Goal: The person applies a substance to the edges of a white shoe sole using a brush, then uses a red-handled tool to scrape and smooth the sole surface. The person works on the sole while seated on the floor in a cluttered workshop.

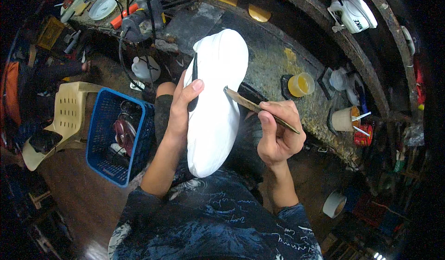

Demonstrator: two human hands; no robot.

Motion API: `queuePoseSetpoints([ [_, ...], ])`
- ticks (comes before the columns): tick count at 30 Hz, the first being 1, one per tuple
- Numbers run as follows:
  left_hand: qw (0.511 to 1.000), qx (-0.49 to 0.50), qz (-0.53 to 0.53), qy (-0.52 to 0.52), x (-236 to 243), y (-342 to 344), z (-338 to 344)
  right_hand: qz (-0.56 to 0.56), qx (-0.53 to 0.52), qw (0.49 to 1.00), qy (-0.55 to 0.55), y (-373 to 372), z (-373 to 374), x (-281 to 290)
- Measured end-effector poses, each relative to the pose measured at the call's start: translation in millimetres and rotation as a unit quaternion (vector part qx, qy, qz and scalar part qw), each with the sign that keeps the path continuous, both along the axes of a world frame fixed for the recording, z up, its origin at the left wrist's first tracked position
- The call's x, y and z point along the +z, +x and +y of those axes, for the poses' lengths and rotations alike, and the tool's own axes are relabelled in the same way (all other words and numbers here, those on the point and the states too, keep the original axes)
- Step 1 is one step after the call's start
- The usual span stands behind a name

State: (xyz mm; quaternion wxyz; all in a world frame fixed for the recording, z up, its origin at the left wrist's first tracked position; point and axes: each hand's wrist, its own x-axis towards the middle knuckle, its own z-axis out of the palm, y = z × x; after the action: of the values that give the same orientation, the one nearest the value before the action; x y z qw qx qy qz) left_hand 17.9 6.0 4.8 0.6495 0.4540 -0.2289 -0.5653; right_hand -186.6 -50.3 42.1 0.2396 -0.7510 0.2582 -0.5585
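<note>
In front of me is a white shoe [218,74], held up lengthwise with one end away from me and the other near my chest. My left hand [183,104] grips its left side, thumb over the edge beside a dark strip [194,81]. My right hand [282,132] pinches a thin, flat brown tool [245,103], possibly a brush or blade. Its dark tip meets the shoe's right side near the middle. I cannot make out what the tip is doing there. The left fingers behind the shoe are partly hidden.
On the stained bench [278,65] stand a cup of yellow liquid [301,84] and a tan pot [345,119] with white-handled sticks. A blue basket [109,167] holding shoes and a cream chair [69,107] are at left. A power tool [139,23] sits at the far left.
</note>
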Motion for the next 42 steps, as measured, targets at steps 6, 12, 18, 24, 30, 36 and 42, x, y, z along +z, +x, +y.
queuePoseSetpoints([
  [6,0.998,0.051,0.024,0.016,-14,-5,-3,0.003,0.024,1.0,0.011,-8,7,-2],
  [12,0.975,0.06,0.2,0.071,-16,4,-4,-0.156,-0.234,0.956,0.086,-49,-28,1],
  [18,0.95,-0.016,0.308,-0.056,-11,5,-3,0.092,-0.343,0.928,0.113,-119,-106,-5],
  [24,0.962,0.019,0.271,-0.028,-23,10,-1,0.278,-0.284,0.917,0.029,-125,-121,-22],
  [30,0.985,0.065,0.156,-0.025,-27,13,1,-0.023,-0.271,0.94,0.207,-153,-125,-35],
  [36,0.992,0.069,0.106,-0.004,-28,4,-8,-0.328,-0.196,0.853,0.356,-169,-105,-57],
  [42,0.988,0.139,0.042,-0.061,-23,-11,-17,-0.314,-0.125,0.863,0.374,-175,-87,-51],
])
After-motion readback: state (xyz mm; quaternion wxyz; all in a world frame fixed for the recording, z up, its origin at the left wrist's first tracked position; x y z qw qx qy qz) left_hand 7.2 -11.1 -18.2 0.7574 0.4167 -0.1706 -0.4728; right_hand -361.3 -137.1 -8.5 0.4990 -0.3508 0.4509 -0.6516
